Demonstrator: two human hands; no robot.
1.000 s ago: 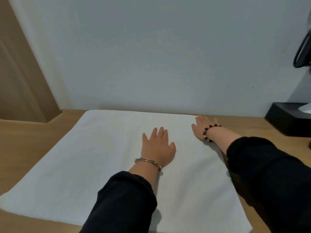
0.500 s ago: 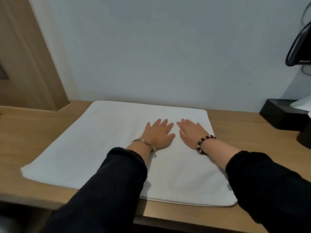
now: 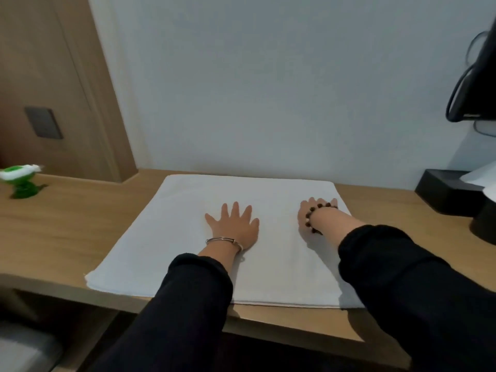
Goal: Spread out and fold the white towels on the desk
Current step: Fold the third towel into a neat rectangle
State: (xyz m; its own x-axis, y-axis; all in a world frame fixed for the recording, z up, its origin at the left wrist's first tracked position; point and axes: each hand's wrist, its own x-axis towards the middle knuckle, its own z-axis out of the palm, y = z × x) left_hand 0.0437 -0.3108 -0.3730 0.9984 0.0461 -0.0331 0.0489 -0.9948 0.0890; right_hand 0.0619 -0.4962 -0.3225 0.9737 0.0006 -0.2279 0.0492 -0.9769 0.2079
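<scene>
A white towel (image 3: 166,237) lies flat on the wooden desk (image 3: 67,224), a folded rectangle reaching from the back wall almost to the front edge. My left hand (image 3: 233,224) presses flat on the towel's middle with fingers spread; a silver bangle sits on that wrist. My right hand (image 3: 315,213) rests palm down near the towel's right edge, fingers pointing away. A dark bead bracelet on that wrist hides part of the hand. Both sleeves are black.
A black box (image 3: 445,191) with white paper on it stands at the right against the wall. A dark cable and device (image 3: 475,84) hang above it. A green and white object (image 3: 21,181) sits far left on the desk. A wooden panel carries a grey switch plate (image 3: 44,126).
My right hand has slid from beside my left hand out to the towel's right edge. My left hand stays at the middle. The camera has pulled back and turned left.
</scene>
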